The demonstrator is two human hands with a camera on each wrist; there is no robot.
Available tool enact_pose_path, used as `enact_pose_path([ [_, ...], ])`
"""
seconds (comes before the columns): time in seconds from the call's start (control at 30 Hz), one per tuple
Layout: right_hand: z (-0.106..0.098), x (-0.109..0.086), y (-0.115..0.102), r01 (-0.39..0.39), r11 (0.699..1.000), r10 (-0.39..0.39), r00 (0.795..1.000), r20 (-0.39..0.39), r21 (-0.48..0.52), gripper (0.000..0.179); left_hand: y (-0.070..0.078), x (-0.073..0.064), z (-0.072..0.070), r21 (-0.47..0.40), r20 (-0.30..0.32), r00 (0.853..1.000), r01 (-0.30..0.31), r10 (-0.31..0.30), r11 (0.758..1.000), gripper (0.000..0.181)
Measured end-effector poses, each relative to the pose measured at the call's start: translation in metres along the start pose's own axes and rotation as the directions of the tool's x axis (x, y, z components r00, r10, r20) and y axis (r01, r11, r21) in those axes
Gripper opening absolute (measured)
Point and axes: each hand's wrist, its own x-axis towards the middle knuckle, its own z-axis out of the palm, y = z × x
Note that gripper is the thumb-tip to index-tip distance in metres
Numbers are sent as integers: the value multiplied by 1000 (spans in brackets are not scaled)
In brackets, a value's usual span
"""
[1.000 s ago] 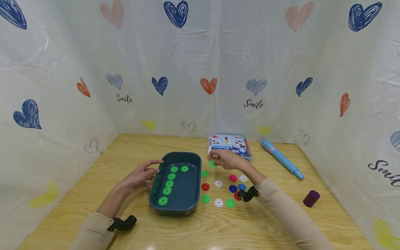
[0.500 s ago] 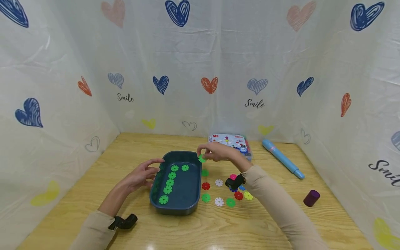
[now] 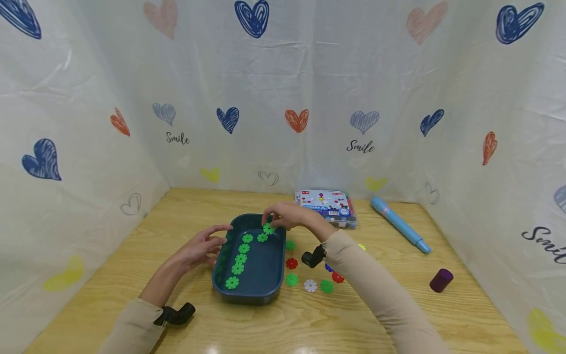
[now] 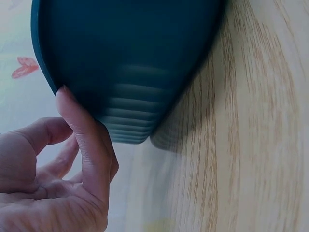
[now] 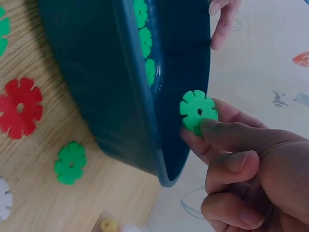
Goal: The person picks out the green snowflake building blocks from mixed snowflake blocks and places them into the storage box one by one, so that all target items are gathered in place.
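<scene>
In the right wrist view, my right hand [image 5: 260, 169] pinches a green notched plastic disc [image 5: 197, 107] between thumb and fingers. The head view shows this hand over the far end of a dark blue tray [image 3: 277, 289], the disc just above the tray floor. Inside lie several similar green discs [image 3: 238, 268], mostly in a line along the left, with one near the held piece. My left hand [image 3: 199, 253] stands at the tray's left side, fingers spread and loosely bent; in the left wrist view a fingertip [image 4: 63, 92] touches the rim.
Right of the tray, loose discs lie on the wooden table [image 3: 283, 327]: a red one [image 3: 291, 263], a white one [image 3: 310, 285] and several others, some hidden by the right arm. Behind is a clear box [image 3: 327, 202]; farther right, a blue tube [image 3: 400, 225] and a purple cylinder [image 3: 441, 280].
My right hand has moved left with the green disc, from beside the box, across the tray's right rim, to above its far end. The left hand has stayed in place.
</scene>
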Motion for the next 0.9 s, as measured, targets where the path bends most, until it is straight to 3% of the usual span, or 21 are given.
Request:
enact_pose_path([
  [0.2, -2, 14, -7, -35, 999, 39, 992, 117, -32, 22, 0, 3, -1, -8, -4, 1000, 10, -10, 1000, 50],
  [0.33, -2, 24, -12, -101, 993, 110, 977, 183, -56, 22, 1, 1, -1, 1, 10, 1000, -4, 4, 1000, 51],
  [0.63, 6, 45, -26, -215, 961, 253, 936, 246, -171, 25, 2, 1, -3, -5, 25, 1000, -11, 11, 1000, 53],
  [0.9, 18, 55, -27, -275, 957, 290, 911, 294, -92, 28, 2, 1, -2, -8, 25, 1000, -7, 8, 1000, 52],
])
